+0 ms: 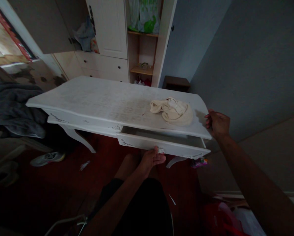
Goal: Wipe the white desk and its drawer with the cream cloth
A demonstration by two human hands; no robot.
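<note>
A white table with curved legs stands in front of me. Its right drawer is pulled partly out. My left hand is under the drawer's front edge, fingers curled round the small handle. My right hand rests on the table's right end, fingers bent over the edge. A crumpled cream cloth lies on the tabletop, just left of my right hand.
A white wardrobe with open shelves and a plastic bag stands behind the table. Dark clothes are piled at the left. A sneaker lies on the red floor. A grey wall is close at the right.
</note>
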